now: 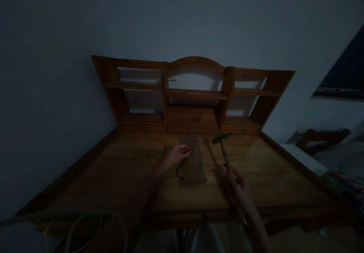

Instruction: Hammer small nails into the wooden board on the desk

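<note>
Two bare hands work over a dim wooden desk, and between me and its back edge lies a rough brown slab, flat, ragged at the rim, with a faint orange patch on its surface. The slab's long axis runs away from me.

My left hand comes in from the slab's left side and reaches over its farther half. Thumb and forefinger are together at the tips, above the slab's middle line; whether they pinch something tiny, or touch the surface, I cannot tell in this light. The slab lies directly beneath those fingertips and spreads mostly toward me.

My right hand is to the right of the slab, clear of it, fingers wrapped around the wooden handle of a hammer. The handle slants up and leftward, away from me, so the hammer's head stands to the right of the slab's far end. Of my two hands, the left is the nearer to the slab; the hammer's head is apart from both slab and fingertips.

Some thin dark bits lie left of the slab. Behind it rises a hutch of shelves.
</note>
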